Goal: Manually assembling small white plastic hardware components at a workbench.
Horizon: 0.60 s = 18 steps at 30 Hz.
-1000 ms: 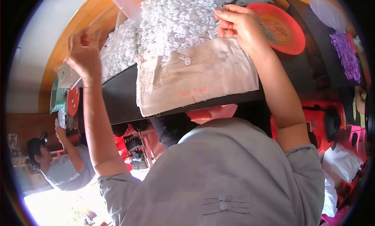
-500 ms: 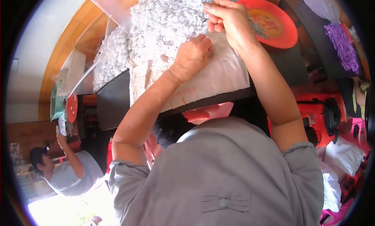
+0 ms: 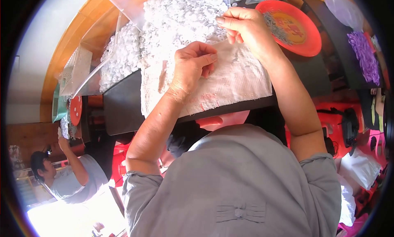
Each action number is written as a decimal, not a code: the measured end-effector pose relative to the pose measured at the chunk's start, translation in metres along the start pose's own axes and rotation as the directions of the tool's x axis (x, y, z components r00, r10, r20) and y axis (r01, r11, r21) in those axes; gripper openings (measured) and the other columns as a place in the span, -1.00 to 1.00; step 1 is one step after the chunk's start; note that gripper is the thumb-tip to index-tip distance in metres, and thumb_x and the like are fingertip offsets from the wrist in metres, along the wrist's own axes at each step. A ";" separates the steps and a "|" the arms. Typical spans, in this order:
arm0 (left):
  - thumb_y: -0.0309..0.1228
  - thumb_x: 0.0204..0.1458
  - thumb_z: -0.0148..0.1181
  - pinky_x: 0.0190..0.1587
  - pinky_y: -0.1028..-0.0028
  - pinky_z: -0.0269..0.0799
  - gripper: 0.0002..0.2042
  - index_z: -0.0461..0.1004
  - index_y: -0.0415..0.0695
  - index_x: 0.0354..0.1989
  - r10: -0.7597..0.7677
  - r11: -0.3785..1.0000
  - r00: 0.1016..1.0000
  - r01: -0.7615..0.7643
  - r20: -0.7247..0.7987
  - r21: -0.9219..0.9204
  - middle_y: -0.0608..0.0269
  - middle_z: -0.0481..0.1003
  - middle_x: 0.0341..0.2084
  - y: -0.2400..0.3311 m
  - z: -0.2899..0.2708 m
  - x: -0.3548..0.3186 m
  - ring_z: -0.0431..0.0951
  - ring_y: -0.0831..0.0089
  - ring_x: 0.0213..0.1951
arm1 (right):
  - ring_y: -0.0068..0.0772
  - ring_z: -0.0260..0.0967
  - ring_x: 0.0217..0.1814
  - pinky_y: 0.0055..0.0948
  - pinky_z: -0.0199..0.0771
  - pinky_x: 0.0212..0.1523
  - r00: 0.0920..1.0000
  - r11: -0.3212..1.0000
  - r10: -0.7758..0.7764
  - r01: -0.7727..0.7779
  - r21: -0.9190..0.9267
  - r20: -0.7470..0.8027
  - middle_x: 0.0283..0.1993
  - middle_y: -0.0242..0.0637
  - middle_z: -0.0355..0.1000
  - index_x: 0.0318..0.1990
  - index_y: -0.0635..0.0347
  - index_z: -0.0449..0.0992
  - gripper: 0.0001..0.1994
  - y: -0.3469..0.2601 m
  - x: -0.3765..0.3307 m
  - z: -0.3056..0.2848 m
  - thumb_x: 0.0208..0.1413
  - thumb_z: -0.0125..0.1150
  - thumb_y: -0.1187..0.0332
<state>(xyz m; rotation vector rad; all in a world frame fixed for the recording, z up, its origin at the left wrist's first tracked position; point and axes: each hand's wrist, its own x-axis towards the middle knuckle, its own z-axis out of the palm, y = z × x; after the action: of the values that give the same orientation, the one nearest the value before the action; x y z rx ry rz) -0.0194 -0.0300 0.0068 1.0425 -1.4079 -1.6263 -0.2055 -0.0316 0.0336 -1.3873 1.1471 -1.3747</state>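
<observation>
My left hand hovers over a pale cloth with its fingers curled and the thumb drawn in toward the index finger. Whatever lies between those fingertips is too small to make out. Farther right and higher, my right hand holds thumb and index finger pinched, the other fingers bent; no object in the pinch can be told. A heap of small white ring-shaped plastic pieces spreads just beyond both hands. Beside my right hand, a red plate carries a pile of thin grey metal bits.
More white pieces fill a clear plastic bin on the left. A dark table lies under the cloth. Purple strips hang at the far right. Another person works at the far left, near a small red plate.
My left hand has drawn back slightly from the heap and turned, so its thumb now shows on top. The right hand keeps its pinch. The whole view has shifted a little.
</observation>
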 end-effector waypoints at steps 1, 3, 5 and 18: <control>-0.62 -0.02 0.21 -0.62 0.62 0.26 -0.91 0.48 -0.30 -0.32 0.019 1.000 1.000 -0.020 -0.015 -0.024 0.28 0.47 -0.58 0.001 0.000 -0.001 0.38 0.61 -0.64 | -0.73 0.19 -0.64 -0.68 0.04 -0.61 0.999 0.999 0.000 0.002 -0.054 0.042 -0.65 -0.52 0.28 -0.46 0.22 0.49 -0.81 0.001 -0.001 -0.002 0.13 0.21 0.32; -0.64 -0.03 0.21 -0.63 0.62 0.26 -0.90 0.47 -0.30 -0.32 0.035 0.998 0.998 -0.037 -0.043 -0.051 0.26 0.48 -0.57 0.002 -0.001 -0.001 0.40 0.61 -0.64 | -0.72 0.18 -0.64 -0.67 0.06 -0.61 0.995 0.994 0.004 0.007 -0.112 0.099 -0.65 -0.51 0.26 -0.46 0.22 0.49 -0.81 0.003 0.000 -0.003 0.13 0.21 0.32; -0.66 -0.04 0.22 -0.63 0.62 0.27 -0.88 0.47 -0.30 -0.31 0.048 0.996 0.996 -0.053 -0.071 -0.075 0.24 0.49 -0.56 0.004 -0.004 -0.001 0.41 0.60 -0.64 | -0.66 0.12 -0.71 -0.58 0.10 -0.65 0.989 0.991 0.037 -0.017 -0.136 0.146 -0.73 -0.47 0.19 -0.63 0.20 0.34 -0.70 0.008 -0.001 0.000 0.06 0.26 0.35; -0.71 -0.07 0.23 -0.58 0.58 0.34 -0.82 0.46 -0.31 -0.27 0.210 0.971 0.969 -0.223 -0.133 -0.090 0.12 0.55 -0.47 0.004 -0.008 -0.004 0.54 0.46 -0.50 | -0.69 0.19 -0.65 -0.62 0.12 -0.63 0.921 0.961 0.152 -0.053 -0.273 0.359 -0.65 -0.47 0.25 -0.49 0.21 0.43 -0.72 0.005 -0.007 0.011 0.20 0.12 0.24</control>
<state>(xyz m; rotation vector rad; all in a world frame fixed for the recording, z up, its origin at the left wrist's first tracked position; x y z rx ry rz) -0.0108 -0.0304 0.0109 0.8801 -1.2932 -1.4361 -0.1943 -0.0262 0.0265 -1.6637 1.1454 -0.8519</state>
